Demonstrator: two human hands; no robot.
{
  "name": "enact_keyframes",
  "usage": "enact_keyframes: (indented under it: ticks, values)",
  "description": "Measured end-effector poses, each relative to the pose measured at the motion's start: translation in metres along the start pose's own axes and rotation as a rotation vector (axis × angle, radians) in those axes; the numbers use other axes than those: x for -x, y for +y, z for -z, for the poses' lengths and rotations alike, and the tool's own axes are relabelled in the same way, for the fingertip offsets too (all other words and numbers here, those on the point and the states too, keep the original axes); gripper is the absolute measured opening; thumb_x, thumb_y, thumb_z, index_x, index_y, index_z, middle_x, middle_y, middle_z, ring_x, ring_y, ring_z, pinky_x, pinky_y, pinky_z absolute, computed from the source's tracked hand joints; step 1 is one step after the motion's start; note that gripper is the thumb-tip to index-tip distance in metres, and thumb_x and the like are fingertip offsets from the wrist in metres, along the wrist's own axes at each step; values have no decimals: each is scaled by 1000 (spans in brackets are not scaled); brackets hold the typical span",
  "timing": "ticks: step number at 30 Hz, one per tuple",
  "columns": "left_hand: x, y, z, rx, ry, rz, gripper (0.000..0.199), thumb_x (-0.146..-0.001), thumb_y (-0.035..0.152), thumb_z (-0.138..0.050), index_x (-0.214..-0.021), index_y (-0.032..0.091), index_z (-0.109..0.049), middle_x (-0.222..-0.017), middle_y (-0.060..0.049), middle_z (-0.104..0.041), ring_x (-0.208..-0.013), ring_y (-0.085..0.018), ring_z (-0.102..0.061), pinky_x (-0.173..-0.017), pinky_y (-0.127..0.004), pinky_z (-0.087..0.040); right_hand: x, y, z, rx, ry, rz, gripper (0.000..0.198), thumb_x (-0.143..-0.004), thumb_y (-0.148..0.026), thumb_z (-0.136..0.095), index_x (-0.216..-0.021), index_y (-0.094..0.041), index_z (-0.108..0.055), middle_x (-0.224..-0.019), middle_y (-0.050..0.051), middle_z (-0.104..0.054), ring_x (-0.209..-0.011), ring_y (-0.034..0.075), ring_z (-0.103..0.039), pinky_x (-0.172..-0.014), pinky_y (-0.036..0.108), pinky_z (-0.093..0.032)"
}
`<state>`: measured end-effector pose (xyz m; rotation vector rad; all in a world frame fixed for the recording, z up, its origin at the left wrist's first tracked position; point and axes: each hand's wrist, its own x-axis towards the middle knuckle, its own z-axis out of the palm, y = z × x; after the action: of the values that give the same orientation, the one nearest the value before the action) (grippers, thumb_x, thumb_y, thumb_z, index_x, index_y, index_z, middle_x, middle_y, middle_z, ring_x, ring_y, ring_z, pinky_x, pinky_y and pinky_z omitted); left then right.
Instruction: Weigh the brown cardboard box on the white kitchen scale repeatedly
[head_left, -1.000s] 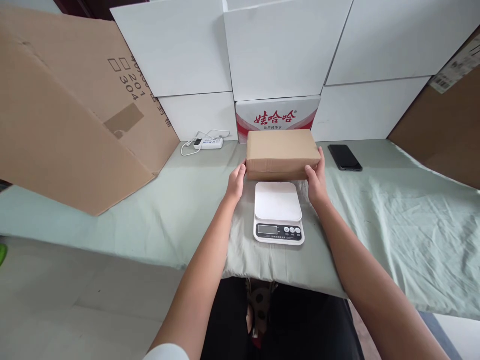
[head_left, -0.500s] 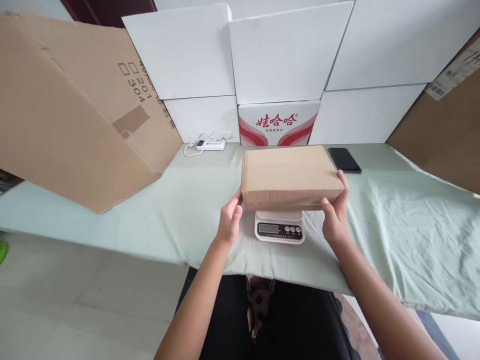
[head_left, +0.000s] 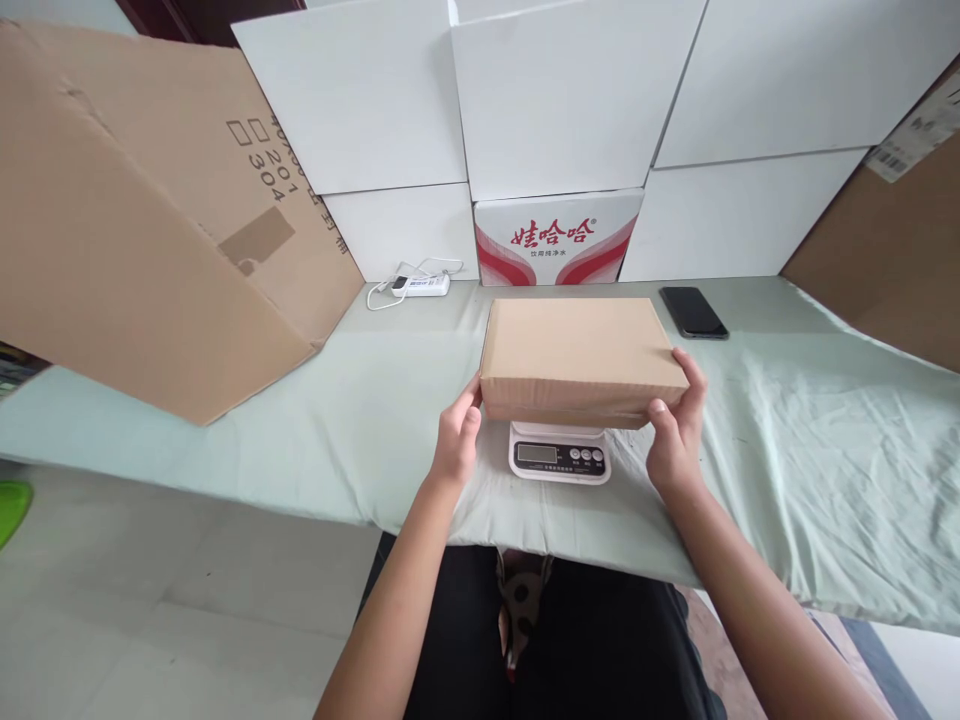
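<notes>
A closed brown cardboard box (head_left: 581, 345) is held level between my two hands, over a white digital kitchen scale (head_left: 560, 468). My left hand (head_left: 457, 435) grips its left end, thumb toward me and fingertips at the side. At the right front corner, my right hand (head_left: 677, 430) has its thumb on the front face and its fingers round the end. The box hides the scale's weighing plate; only the front panel with a blank-looking display and several buttons shows. Whether the box rests on the plate I cannot tell.
White boxes (head_left: 555, 100) form a wall behind, with a red-printed carton (head_left: 559, 240) among them. A black phone (head_left: 694, 312) lies at the back right, a white device with a cable (head_left: 420, 286) at the back left. Large cardboard sheets (head_left: 165, 220) flank the cloth-covered table (head_left: 300, 440).
The box has tilted slightly and its front edge sits a little lower in the picture. Both hands keep their hold, and the camera view has shifted slightly.
</notes>
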<state>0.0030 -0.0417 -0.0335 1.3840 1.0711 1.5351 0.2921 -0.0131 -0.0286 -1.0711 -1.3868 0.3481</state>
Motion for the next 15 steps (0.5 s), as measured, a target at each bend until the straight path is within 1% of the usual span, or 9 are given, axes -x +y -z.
enact_keyframes:
  ticks: [3, 6, 8, 11, 13, 15]
  values:
    - [-1, -3, 2, 45, 41, 14, 91, -98, 89, -55, -164, 26, -65, -179, -12, -57, -172, -39, -48, -143, -54, -41, 0, 12, 2, -80, 29, -51, 77, -100, -70, -57, -168, -38, -47, -157, 14, -61, -149, 42, -62, -128, 76, -48]
    - [-1, -5, 3, 75, 54, 33, 93, -97, 89, -57, -164, 25, -65, -180, -13, -55, -171, -39, -48, -144, -55, -41, 0, 23, 4, -149, 31, -107, 80, -100, -72, -55, -173, -41, -41, -156, 13, -63, -149, 42, -63, -127, 79, -47]
    - [-1, -4, 2, 78, 32, 31, 91, -98, 88, -56, -162, 24, -67, -179, -14, -56, -171, -40, -49, -143, -55, -42, 0, 23, 5, -134, 14, -95, 78, -101, -71, -55, -172, -41, -44, -160, 12, -62, -154, 43, -60, -129, 79, -45]
    - [0, 1, 0, 63, 7, 26, 88, -99, 89, -55, -159, 26, -70, -176, -13, -59, -170, -41, -50, -142, -57, -43, 0, 15, 5, -47, -17, -52, 71, -104, -69, -54, -168, -39, -52, -171, 10, -57, -164, 43, -52, -136, 77, -41]
    - [1, 3, 0, 39, -4, 28, 87, -99, 88, -54, -158, 27, -71, -174, -13, -62, -170, -41, -50, -142, -58, -43, -1, 11, 5, -18, -28, -37, 70, -105, -69, -54, -168, -39, -53, -176, 8, -54, -168, 43, -47, -139, 78, -35]
    - [1, 3, 0, 25, -16, 24, 85, -101, 87, -53, -158, 27, -70, -173, -13, -63, -169, -41, -51, -141, -58, -44, -1, 9, 5, -21, -31, -36, 71, -105, -69, -53, -169, -39, -52, -178, 7, -54, -169, 43, -46, -140, 80, -32]
